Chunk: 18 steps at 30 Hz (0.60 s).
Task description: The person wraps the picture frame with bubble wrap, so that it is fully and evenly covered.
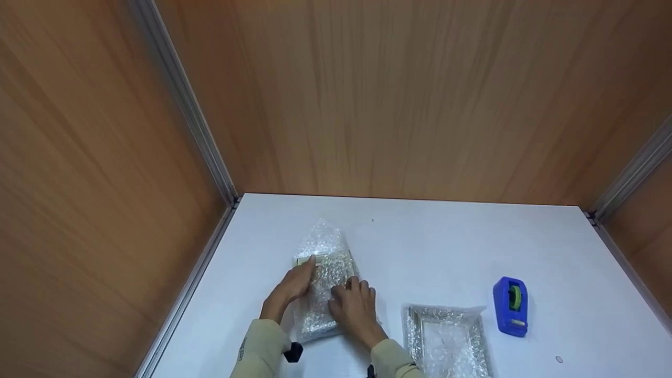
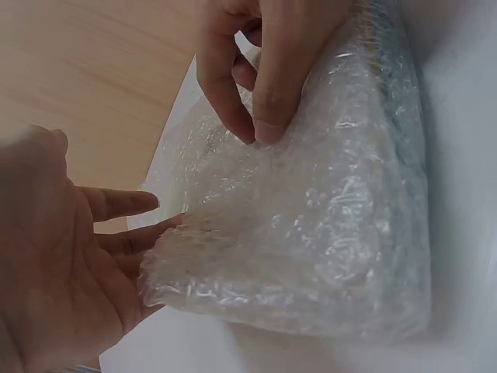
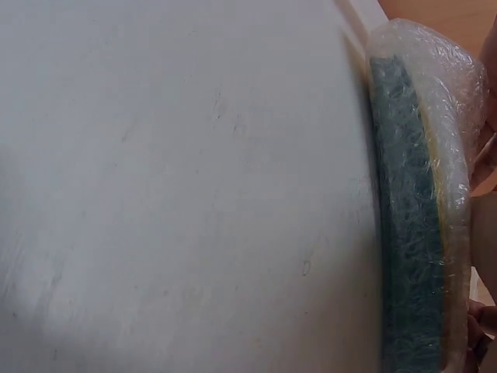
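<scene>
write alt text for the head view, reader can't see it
A person's left hand and right hand handle a bubble-wrapped package on a white table, one hand at each side of it. To the right lie a second bubble-wrapped item, frame-shaped, and a blue tape dispenser. Wood-grain panels enclose the table.

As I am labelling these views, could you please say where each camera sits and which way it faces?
Head: on the head, facing forward and down at the white table; left hand, right hand and sleeves show.
Left wrist: on that wrist, facing the bubble-wrapped package both hands touch; both show.
Right wrist: on that wrist, facing the white table beside the package; fingers at the right edge, which hand unclear.
Shared: head and left wrist views both show both hands at the package.
</scene>
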Each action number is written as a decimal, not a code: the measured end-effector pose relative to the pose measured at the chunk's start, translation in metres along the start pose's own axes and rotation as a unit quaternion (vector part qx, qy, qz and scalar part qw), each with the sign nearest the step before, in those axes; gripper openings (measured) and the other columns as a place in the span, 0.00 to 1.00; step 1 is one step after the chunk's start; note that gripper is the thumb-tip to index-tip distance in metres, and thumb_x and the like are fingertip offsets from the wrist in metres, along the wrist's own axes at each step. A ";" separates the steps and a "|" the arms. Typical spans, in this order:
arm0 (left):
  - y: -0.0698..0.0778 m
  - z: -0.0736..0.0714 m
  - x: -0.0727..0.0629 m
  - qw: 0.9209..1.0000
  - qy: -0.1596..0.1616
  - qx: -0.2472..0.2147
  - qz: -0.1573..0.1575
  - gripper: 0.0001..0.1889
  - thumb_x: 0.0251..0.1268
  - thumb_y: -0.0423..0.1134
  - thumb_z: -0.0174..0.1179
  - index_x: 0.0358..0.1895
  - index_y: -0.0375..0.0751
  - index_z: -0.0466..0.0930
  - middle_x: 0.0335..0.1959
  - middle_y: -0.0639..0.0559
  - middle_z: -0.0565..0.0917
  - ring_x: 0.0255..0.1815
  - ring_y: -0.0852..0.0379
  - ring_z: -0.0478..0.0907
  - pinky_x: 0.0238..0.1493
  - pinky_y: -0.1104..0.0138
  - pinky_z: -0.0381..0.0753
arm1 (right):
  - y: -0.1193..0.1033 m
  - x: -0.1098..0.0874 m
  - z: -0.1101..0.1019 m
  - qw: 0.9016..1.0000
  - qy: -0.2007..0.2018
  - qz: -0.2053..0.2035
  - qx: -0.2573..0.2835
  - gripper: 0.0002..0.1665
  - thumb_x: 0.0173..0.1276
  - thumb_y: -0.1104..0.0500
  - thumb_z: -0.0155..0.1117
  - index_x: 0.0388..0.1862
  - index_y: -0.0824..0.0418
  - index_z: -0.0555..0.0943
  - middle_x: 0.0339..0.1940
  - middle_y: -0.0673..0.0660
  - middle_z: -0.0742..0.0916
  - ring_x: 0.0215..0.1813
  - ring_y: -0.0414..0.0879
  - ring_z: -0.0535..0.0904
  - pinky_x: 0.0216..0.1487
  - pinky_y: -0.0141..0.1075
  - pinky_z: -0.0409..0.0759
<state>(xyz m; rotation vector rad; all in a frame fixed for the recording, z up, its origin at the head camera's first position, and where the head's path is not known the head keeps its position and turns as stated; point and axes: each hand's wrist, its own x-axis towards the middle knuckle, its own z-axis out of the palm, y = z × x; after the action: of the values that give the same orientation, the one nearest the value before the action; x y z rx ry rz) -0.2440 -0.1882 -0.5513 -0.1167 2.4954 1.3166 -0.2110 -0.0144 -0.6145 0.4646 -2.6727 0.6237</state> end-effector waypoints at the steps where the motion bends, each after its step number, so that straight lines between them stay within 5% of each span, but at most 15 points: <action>1: -0.001 0.000 0.002 1.000 0.014 0.007 0.001 0.42 0.68 0.71 0.23 0.65 0.42 0.69 0.43 0.40 0.79 0.46 0.44 0.78 0.48 0.54 0.77 | 0.000 -0.001 -0.001 1.000 0.000 0.002 0.001 0.11 0.58 0.48 0.67 0.39 0.48 0.85 0.39 0.53 0.77 0.37 0.47 0.65 0.35 0.40 0.61; 7: -0.004 -0.005 0.014 0.994 0.098 0.035 0.042 0.27 0.76 0.54 0.37 0.58 0.35 0.74 0.48 0.41 0.77 0.52 0.46 0.75 0.56 0.50 0.75 | -0.003 -0.004 -0.002 1.000 0.002 0.013 0.000 0.11 0.58 0.49 0.67 0.40 0.47 0.85 0.41 0.53 0.77 0.39 0.48 0.66 0.37 0.41 0.62; 11: -0.006 -0.010 0.020 0.987 0.142 0.051 0.056 0.20 0.73 0.42 0.47 0.58 0.30 0.72 0.49 0.36 0.75 0.51 0.43 0.75 0.50 0.52 0.78 | -0.005 -0.008 -0.001 1.000 0.001 0.009 0.000 0.11 0.59 0.48 0.66 0.40 0.47 0.84 0.42 0.54 0.77 0.39 0.48 0.66 0.38 0.41 0.62; 18: -0.004 -0.017 0.025 0.992 0.112 0.049 0.017 0.27 0.73 0.40 0.46 0.69 0.30 0.59 0.66 0.28 0.65 0.68 0.32 0.63 0.65 0.44 0.66 | -0.007 -0.012 -0.001 1.000 0.011 0.001 -0.007 0.11 0.60 0.48 0.66 0.41 0.46 0.84 0.42 0.53 0.76 0.40 0.47 0.66 0.39 0.41 0.63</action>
<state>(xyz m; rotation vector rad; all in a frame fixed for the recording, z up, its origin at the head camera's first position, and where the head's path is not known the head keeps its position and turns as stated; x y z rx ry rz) -0.2713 -0.2026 -0.5530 -0.2107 2.7566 1.2516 -0.1976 -0.0168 -0.6158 0.4489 -2.6544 0.6066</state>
